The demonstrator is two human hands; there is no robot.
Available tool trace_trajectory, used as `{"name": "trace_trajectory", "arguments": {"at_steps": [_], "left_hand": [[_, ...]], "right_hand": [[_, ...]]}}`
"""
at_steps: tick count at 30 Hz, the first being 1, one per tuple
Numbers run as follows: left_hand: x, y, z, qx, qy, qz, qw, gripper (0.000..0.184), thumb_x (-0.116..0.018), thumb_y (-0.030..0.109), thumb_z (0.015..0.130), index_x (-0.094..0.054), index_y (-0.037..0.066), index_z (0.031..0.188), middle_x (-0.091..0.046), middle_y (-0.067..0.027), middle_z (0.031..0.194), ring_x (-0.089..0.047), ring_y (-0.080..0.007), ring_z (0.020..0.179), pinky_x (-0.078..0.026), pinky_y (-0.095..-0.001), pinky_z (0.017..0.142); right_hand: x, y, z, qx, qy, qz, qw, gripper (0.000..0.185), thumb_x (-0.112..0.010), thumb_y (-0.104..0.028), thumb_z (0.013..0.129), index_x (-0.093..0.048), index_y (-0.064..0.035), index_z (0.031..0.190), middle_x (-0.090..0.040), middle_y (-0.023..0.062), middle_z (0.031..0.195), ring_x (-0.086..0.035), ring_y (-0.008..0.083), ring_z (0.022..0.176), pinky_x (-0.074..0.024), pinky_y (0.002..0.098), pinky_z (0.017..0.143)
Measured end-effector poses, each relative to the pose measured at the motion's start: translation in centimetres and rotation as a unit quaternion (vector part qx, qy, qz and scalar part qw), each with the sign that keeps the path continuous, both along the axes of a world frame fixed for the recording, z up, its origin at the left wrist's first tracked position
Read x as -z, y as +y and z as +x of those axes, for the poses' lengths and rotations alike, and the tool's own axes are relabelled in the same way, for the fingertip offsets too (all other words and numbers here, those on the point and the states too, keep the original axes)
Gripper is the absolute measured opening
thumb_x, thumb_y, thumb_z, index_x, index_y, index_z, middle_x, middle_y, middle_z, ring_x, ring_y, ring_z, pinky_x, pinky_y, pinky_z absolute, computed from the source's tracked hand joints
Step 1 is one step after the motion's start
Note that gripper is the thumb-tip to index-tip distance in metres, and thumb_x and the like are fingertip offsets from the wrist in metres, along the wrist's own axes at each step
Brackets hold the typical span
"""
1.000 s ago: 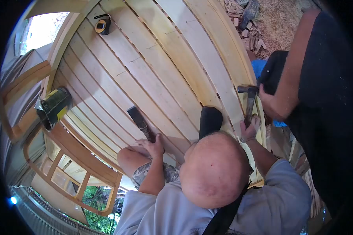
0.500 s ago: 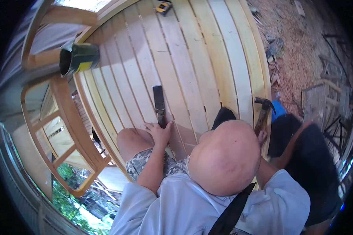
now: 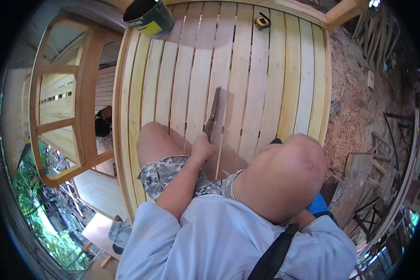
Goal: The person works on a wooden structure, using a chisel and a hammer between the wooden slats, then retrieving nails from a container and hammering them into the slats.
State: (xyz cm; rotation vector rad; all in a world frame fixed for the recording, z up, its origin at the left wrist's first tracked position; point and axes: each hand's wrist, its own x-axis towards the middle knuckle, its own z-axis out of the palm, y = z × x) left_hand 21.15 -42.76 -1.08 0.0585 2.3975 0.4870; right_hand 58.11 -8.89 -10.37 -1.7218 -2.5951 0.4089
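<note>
My left hand [image 3: 203,148] is closed around the handle of a chisel [image 3: 215,106]. The chisel's dark blade points away from me over the pale slats, tilted a little to the right and seen nearly edge-on. Below the blade the handle runs down into my fist. My right forearm [image 3: 304,218] passes behind my raised right knee [image 3: 305,161], which hides the right hand and anything in it. I sit on the slatted wooden platform [image 3: 291,84] with my legs bent.
A dark green bucket [image 3: 156,21] stands at the far left corner, and a yellow-black tape measure [image 3: 262,21] lies at the far edge. Several nails stick up from the slats. A wooden frame [image 3: 81,102] rises at left. Wood shavings [image 3: 352,88] and scrap timber [image 3: 357,179] cover the ground at right.
My view has turned and shifted. The chisel has rotated from broad face to nearly edge-on, and my left hand wraps its handle more fully. The hammer by my right hand has gone out of sight.
</note>
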Motion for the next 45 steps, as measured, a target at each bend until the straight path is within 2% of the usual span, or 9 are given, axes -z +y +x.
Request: {"name": "trace_trajectory", "arguments": {"at_steps": [2,9,13,17,21,37,40,42,45], "left_hand": [[-0.6,0.2,-0.2,-0.169,-0.064,0.073,0.981,0.039,-0.065,0.019,0.075,-0.057,-0.006,0.104,-0.066,-0.0282,0.093,-0.065,-0.0447,0.097,-0.053,-0.0464,0.085],[-4.0,4.2,0.9,-0.07,0.024,0.13,0.989,0.029,-0.063,0.019,0.077,-0.054,-0.005,0.09,-0.064,-0.0231,0.077,-0.065,-0.0383,0.072,-0.051,-0.0449,0.066],[-5.3,10.6,1.4,-0.027,-0.017,0.179,0.983,0.024,-0.063,0.016,0.079,-0.055,-0.004,0.09,-0.059,-0.0147,0.067,-0.063,-0.0257,0.065,-0.05,-0.0392,0.059],[-7.2,21.2,1.7,-0.009,-0.148,0.241,0.959,0.034,-0.062,0.014,0.08,-0.054,-0.009,0.103,-0.061,-0.0134,0.074,-0.064,-0.0216,0.064,-0.052,-0.0344,0.057],[-6.7,30.9,4.1,-0.136,-0.272,0.316,0.899,0.017,-0.058,0.007,0.084,-0.045,0.002,0.094,-0.059,-0.0117,0.074,-0.059,-0.0194,0.056,-0.049,-0.0332,0.048],[-3.2,36.3,9.2,-0.177,-0.378,0.313,0.853,0.021,-0.063,0.01,0.092,-0.047,0.003,0.103,-0.062,-0.011,0.087,-0.065,-0.0212,0.071,-0.056,-0.0348,0.06],[-1.8,38.1,8.3,-0.208,-0.373,0.382,0.82,0.022,-0.063,0.009,0.092,-0.047,0.003,0.105,-0.062,-0.0098,0.088,-0.065,-0.0212,0.074,-0.056,-0.0351,0.063],[-3.7,40.7,6.5,-0.338,-0.376,0.407,0.761,0.023,-0.064,0.007,0.092,-0.046,0.003,0.107,-0.061,-0.0089,0.087,-0.065,-0.0209,0.074,-0.056,-0.0349,0.064],[-3.1,40.5,6.7,-0.289,-0.355,0.369,0.809,0.023,-0.063,0.009,0.093,-0.045,0.002,0.105,-0.06,-0.0081,0.085,-0.064,-0.0197,0.071,-0.055,-0.0344,0.06]], "right_hand": [[0.0,0.1,-0.3,0.002,-0.005,-0.002,1.0,0.057,-0.071,-0.044,0.079,-0.053,0.0001,0.111,-0.049,0.0222,0.119,-0.048,0.0443,0.112,-0.0367,0.055,0.094],[1.2,-1.2,0.0,0.06,0.0,-0.03,0.998,0.057,-0.07,-0.046,0.08,-0.054,-0.0015,0.112,-0.049,0.0202,0.12,-0.049,0.0426,0.112,-0.0366,0.0553,0.093],[-2.4,-2.5,-1.1,0.026,0.08,-0.053,0.995,0.052,-0.069,-0.048,0.082,-0.057,-0.0053,0.109,-0.051,0.0174,0.119,-0.05,0.0403,0.112,-0.0361,0.0553,0.09],[-2.9,-2.6,-0.9,0.017,0.102,-0.047,0.994,0.051,-0.07,-0.047,0.079,-0.058,-0.0052,0.106,-0.053,0.0165,0.114,-0.05,0.0395,0.109,-0.0357,0.0533,0.087],[-3.6,-2.5,-1.1,0.026,0.135,-0.069,0.988,0.05,-0.072,-0.045,0.077,-0.058,-0.0041,0.102,-0.052,0.017,0.115,-0.049,0.0388,0.108,-0.0351,0.0514,0.089],[-4.6,-2.2,-1.1,0.048,0.092,-0.164,0.981,0.052,-0.072,-0.042,0.078,-0.059,-0.0002,0.107,-0.051,0.0228,0.122,-0.046,0.0412,0.117,-0.0329,0.0532,0.1],[-4.2,-2.3,-0.9,0.049,0.103,-0.162,0.98,0.054,-0.073,-0.042,0.077,-0.058,0.0004,0.109,-0.05,0.0238,0.123,-0.046,0.0421,0.118,-0.033,0.0549,0.1],[-4.0,-2.5,-0.6,0.045,0.112,-0.146,0.982,0.055,-0.073,-0.041,0.077,-0.057,0.0001,0.11,-0.049,0.0243,0.124,-0.046,0.0424,0.118,-0.0327,0.0563,0.1],[-3.7,-2.7,-0.8,0.042,0.135,-0.127,0.982,0.055,-0.074,-0.038,0.078,-0.053,0.003,0.109,-0.047,0.0244,0.121,-0.045,0.0418,0.114,-0.0361,0.051,0.096]]}}
